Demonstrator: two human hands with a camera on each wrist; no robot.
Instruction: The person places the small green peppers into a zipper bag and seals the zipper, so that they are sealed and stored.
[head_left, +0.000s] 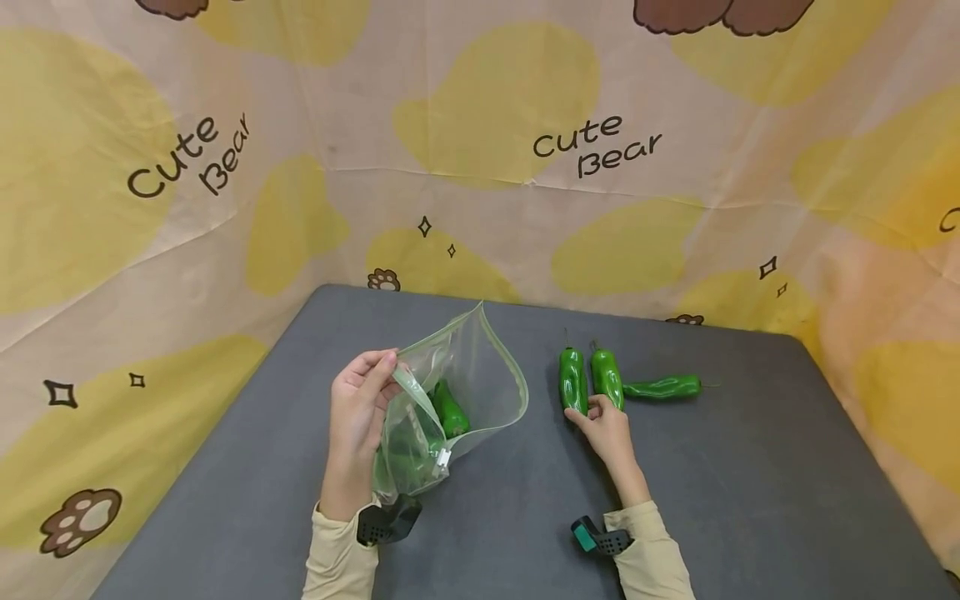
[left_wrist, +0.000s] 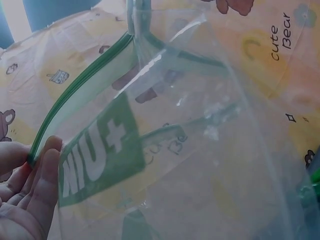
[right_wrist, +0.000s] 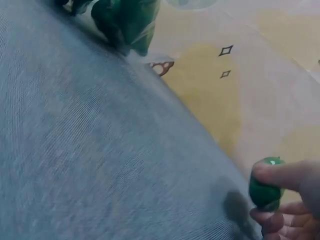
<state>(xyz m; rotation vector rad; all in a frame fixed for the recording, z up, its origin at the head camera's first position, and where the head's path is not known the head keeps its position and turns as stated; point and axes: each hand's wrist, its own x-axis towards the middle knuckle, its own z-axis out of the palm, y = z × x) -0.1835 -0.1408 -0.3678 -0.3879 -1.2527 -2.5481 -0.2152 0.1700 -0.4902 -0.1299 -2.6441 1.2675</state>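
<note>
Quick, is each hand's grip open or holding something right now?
Left grip: closed, pinching the clear bag.
Right grip: closed, pinching the leftmost loose pepper.

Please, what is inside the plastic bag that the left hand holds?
A green pepper shows through the open mouth of the bag. Lower down, the plastic covers the contents; only blurred green shows, so what else is there cannot be told.

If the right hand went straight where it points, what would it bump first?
The leftmost loose green pepper: the right hand pinches it. Next, maybe the middle pepper, but depth is unclear.
</note>
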